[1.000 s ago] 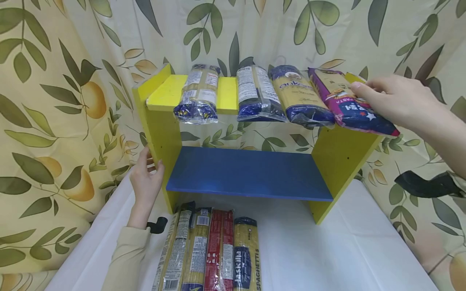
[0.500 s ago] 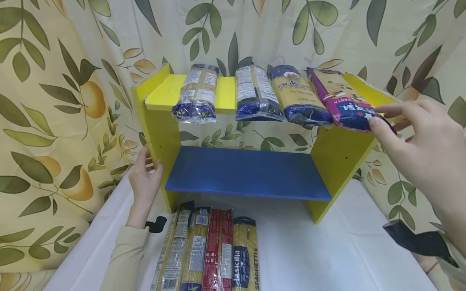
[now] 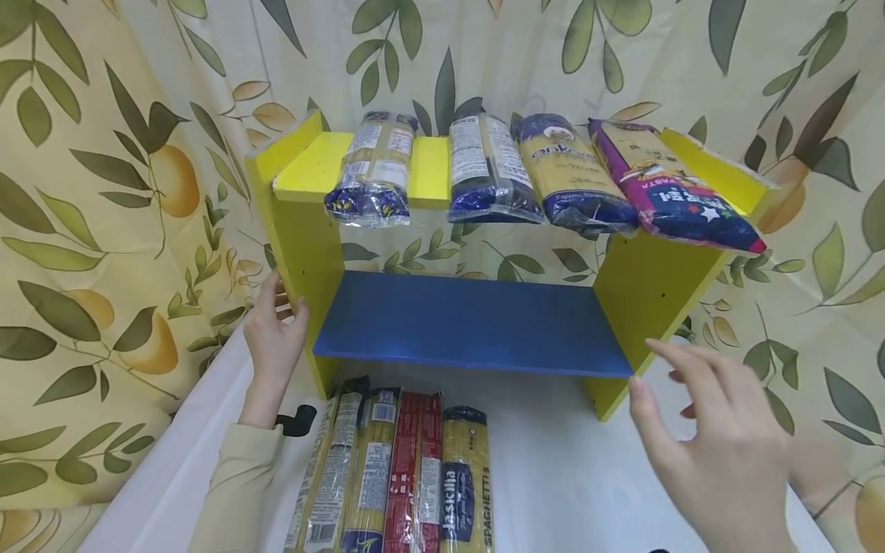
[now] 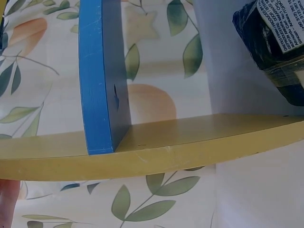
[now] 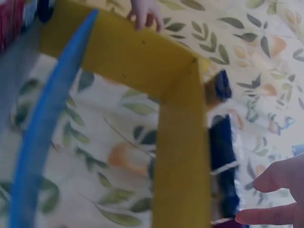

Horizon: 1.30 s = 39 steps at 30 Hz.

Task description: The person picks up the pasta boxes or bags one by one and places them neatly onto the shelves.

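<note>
Steadying the yellow shelf unit (image 3: pixel 643 296) with my left hand (image 3: pixel 276 338), I have the fingers lying fairly straight against its left side panel, thumb at the front edge, holding nothing. My right hand (image 3: pixel 719 453) hangs over the bench (image 3: pixel 608 491) near its right edge, in front of the unit's right leg, fingers spread and loose, empty.

Nearest that hand is the row of spaghetti packs (image 3: pixel 397 476) lying side by side at the bench's front edge, just before the blue lower shelf (image 3: pixel 470 326); the pack with the blue label (image 3: pixel 466 480) is on the right of the row, closest to me. Four more packs (image 3: pixel 484 169) lie across the yellow top shelf, their ends overhanging its front edge, the purple one (image 3: pixel 674 192) at the right.

I judge these packs light to moderate in weight, long and stiff along their length yet brittle inside, so any bending could snap the strands. The film wrap looks glossy and probably slippery. I would take one around its middle, fingers wrapped across the width, keeping it level.
</note>
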Available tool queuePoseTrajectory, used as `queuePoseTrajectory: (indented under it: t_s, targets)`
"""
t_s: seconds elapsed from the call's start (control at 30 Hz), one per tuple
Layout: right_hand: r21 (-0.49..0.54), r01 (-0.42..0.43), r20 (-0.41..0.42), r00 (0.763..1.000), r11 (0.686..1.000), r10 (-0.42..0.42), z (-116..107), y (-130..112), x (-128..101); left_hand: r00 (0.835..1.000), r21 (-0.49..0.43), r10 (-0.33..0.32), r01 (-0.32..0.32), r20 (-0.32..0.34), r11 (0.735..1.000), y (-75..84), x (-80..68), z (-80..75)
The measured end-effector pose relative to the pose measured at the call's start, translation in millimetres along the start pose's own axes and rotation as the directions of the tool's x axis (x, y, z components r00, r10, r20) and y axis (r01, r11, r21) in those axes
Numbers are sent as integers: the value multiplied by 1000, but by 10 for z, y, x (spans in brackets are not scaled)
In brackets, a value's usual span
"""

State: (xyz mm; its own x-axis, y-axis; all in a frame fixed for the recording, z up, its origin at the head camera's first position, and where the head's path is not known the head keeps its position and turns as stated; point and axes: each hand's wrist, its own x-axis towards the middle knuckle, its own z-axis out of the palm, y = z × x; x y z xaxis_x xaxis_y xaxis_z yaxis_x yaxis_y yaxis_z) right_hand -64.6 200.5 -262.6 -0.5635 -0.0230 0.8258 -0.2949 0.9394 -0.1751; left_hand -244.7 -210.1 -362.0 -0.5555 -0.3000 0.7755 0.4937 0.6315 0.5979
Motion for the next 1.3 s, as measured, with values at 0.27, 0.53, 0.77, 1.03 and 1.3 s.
queuePoseTrajectory:
  t_s: [0.27, 0.53, 0.77, 1.03, 1.3]
  targets:
    - [97, -87, 195, 979, 992, 67, 680, -268, -826, 1000, -17, -27, 27, 2, 999, 22, 26, -14]
    - [-47, -330, 707, 655, 943, 265, 1203, -471, -1364, 999, -26, -49, 49, 2, 998, 21, 30, -14]
    - [-47, -445, 853, 448, 895, 267, 1462, -482, -1602, 998, -18, -60, 60, 4, 998, 11, 10, -7]
    - [-99, -401, 821, 485, 911, 302, 1669, -591, -1704, 998, -8, -57, 57, -5, 998, 18, -2, -2]
    - [-88, -436, 813, 488, 896, 317, 1702, -621, -1692, 999, -5, -52, 52, -10, 999, 29, -4, 21]
